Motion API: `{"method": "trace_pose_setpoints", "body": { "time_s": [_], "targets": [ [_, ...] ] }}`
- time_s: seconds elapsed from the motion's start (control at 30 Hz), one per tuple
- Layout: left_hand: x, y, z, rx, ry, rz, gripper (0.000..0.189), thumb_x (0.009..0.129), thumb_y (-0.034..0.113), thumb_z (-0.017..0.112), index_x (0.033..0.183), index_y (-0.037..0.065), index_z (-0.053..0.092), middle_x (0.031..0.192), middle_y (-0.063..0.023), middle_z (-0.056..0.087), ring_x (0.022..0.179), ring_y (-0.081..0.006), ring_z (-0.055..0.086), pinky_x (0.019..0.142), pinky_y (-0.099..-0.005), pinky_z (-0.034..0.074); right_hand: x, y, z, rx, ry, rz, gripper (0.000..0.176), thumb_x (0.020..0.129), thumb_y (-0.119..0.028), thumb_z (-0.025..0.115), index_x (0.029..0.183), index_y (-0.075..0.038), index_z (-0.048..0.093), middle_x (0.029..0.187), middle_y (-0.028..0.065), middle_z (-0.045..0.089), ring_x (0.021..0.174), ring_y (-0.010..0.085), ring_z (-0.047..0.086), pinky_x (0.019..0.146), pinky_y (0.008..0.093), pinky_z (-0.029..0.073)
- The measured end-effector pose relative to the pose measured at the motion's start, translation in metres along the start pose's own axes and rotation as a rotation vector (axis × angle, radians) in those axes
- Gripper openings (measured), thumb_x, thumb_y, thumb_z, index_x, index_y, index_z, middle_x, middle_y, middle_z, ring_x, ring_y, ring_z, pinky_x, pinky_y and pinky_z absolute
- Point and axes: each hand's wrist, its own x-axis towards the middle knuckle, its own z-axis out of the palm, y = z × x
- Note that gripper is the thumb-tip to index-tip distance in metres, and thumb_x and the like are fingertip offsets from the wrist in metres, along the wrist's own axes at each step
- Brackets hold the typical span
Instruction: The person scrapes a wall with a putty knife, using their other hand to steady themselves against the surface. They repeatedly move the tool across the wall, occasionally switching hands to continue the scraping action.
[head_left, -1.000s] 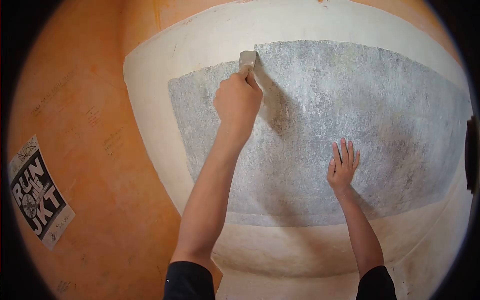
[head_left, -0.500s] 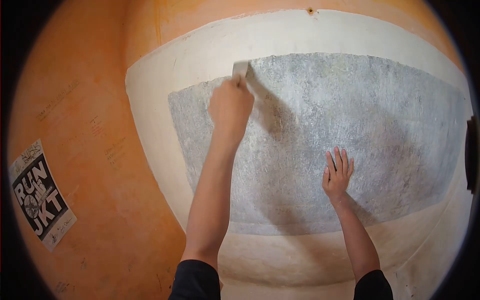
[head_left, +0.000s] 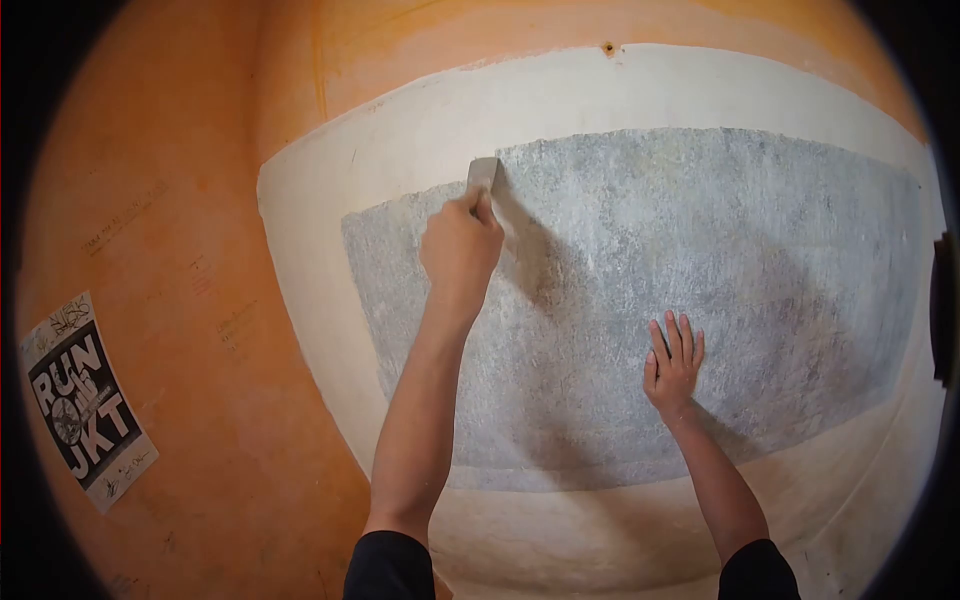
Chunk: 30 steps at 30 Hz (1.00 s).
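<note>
My left hand (head_left: pixel 462 245) is closed around a putty knife (head_left: pixel 483 172), its flat metal blade pointing up. The blade lies at the upper edge of a mottled grey patch (head_left: pixel 620 230) on the wall, where grey meets the white band (head_left: pixel 400 160). Most of the handle is hidden in my fist. Lower and to the right, my right hand (head_left: pixel 672 375) rests on the grey patch with its fingers stretched out and holds nothing. Shadows of both arms fall across the patch.
Orange wall (head_left: pixel 200 400) meets the white area on the left and carries a black-and-white poster (head_left: pixel 88 405) and faint handwriting. A small dark spot (head_left: pixel 608 48) marks the wall above the white band. A dark object (head_left: pixel 942 310) juts in at the right edge.
The whole view has shifted, so the wall sits lower in the picture. My left hand and the putty knife have moved slightly down along the wall. The right hand stays in place.
</note>
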Motion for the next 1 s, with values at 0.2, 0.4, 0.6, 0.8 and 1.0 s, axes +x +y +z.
{"method": "trace_pose_setpoints", "body": {
  "time_s": [0.2,0.4,0.6,0.8,1.0],
  "targets": [
    [-0.008,0.000,-0.001,0.024,-0.031,0.032,0.031,0.097,0.031,0.057,0.118,0.015,0.074,0.092,-0.0218,0.073,0.089,-0.0404,0.070,0.079,-0.0461,0.055,0.000,-0.001,0.003,-0.007,0.006,0.007,0.045,0.099,-0.024,0.045,0.141,-0.013,0.058,0.154,0.0106,0.045,0.145,0.0326,0.036,0.119,0.0573,0.017],
    [-0.001,-0.001,-0.004,-0.022,0.019,0.003,0.031,0.097,0.030,0.056,0.118,0.015,0.074,0.093,-0.0209,0.073,0.089,-0.0401,0.070,0.079,-0.0461,0.055,0.000,-0.002,0.002,-0.025,-0.020,0.015,0.046,0.099,-0.024,0.044,0.141,-0.013,0.058,0.154,0.0106,0.045,0.145,0.0329,0.035,0.119,0.0576,0.017],
    [0.001,-0.004,0.005,0.032,0.056,0.041,0.031,0.097,0.028,0.055,0.118,0.016,0.074,0.092,-0.0200,0.073,0.088,-0.0396,0.070,0.078,-0.0453,0.056,-0.002,-0.006,0.001,-0.029,-0.014,0.001,0.045,0.099,-0.023,0.044,0.141,-0.012,0.057,0.154,0.0107,0.045,0.145,0.0334,0.035,0.119,0.0574,0.016],
    [-0.005,0.004,-0.001,0.014,-0.005,0.027,0.030,0.097,0.029,0.056,0.118,0.016,0.074,0.091,-0.0210,0.073,0.086,-0.0400,0.070,0.077,-0.0450,0.056,0.000,-0.003,-0.001,-0.042,-0.022,0.003,0.047,0.098,-0.023,0.045,0.142,-0.012,0.056,0.155,0.0107,0.044,0.146,0.0334,0.034,0.119,0.0571,0.017],
    [-0.028,-0.005,0.010,0.047,-0.028,0.015,0.030,0.098,0.029,0.056,0.118,0.017,0.074,0.087,-0.0209,0.072,0.084,-0.0402,0.070,0.076,-0.0454,0.056,0.002,-0.002,0.002,-0.038,-0.006,0.010,0.047,0.098,-0.023,0.044,0.142,-0.012,0.056,0.154,0.0110,0.045,0.146,0.0333,0.034,0.119,0.0573,0.017]
  ]
}}
